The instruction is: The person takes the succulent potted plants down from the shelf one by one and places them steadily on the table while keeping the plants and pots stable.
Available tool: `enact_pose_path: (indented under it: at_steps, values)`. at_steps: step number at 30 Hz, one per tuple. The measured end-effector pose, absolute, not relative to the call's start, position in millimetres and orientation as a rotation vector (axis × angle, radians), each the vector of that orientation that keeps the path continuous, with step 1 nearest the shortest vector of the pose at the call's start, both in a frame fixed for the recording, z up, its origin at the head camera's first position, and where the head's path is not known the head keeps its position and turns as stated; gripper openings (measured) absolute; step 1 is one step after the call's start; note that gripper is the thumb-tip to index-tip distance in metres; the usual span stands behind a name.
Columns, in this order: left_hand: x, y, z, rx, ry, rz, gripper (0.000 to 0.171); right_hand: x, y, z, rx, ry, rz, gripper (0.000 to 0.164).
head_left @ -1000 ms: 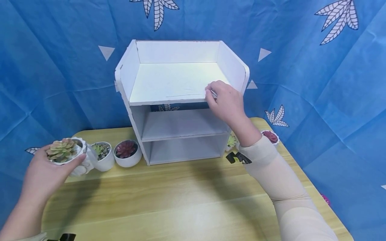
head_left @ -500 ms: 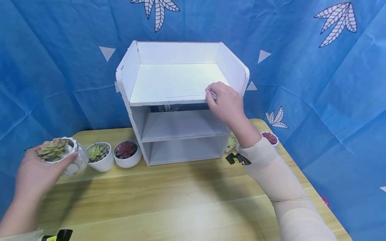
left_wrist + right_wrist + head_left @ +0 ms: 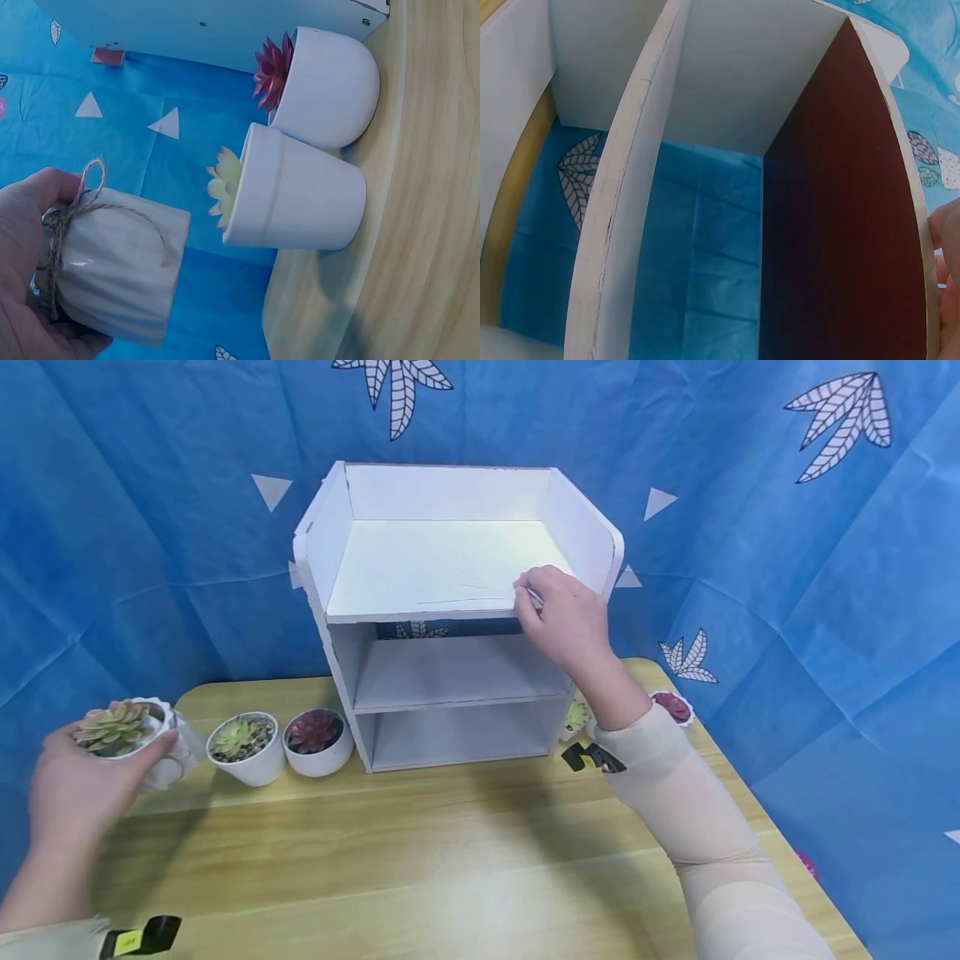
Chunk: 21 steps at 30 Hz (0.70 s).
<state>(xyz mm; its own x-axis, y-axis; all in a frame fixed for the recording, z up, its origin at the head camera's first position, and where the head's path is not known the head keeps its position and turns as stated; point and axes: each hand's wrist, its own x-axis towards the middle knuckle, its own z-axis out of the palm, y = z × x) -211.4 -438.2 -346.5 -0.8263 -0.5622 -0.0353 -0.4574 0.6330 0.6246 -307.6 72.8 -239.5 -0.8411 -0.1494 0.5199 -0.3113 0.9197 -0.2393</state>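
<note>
My left hand [image 3: 86, 781] grips a potted succulent [image 3: 116, 729], with green, pink-tipped leaves, above the table's left end. Its ribbed white pot [image 3: 124, 262] has a twine bow [image 3: 79, 202] and lies tilted in the left wrist view. Beside it stand a white pot with a light-green succulent [image 3: 251, 760] and a round white pot with a dark-red succulent [image 3: 318, 752]. My right hand [image 3: 566, 618] rests at the front of the white shelf's [image 3: 450, 612] top board, right side, fingers curled. Whether they pinch anything is unclear; its fingers [image 3: 949, 225] barely show in the right wrist view.
The three-level shelf stands at the back of the wooden table [image 3: 420, 852]. On its right, partly behind my arm, are a light-green succulent [image 3: 576, 717] and a red one [image 3: 672, 706]. A blue patterned curtain [image 3: 165, 527] hangs behind.
My left hand has moved left with the potted succulent, uncovering more of the light-green one beside it. My right hand has stayed at the shelf's top board.
</note>
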Motion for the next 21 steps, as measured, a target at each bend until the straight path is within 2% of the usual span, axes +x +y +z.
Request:
enact_pose_path:
  at_steps: [11, 21]
  values:
    - [-218, -442, -354, 0.928, -2.634, -1.006, 0.116, -308, 74, -239, 0.351, -2.545, 0.438, 0.036]
    - [-224, -454, -376, 0.949, -2.616, -1.051, 0.119, -307, 74, -239, 0.351, -2.553, 0.434, 0.036]
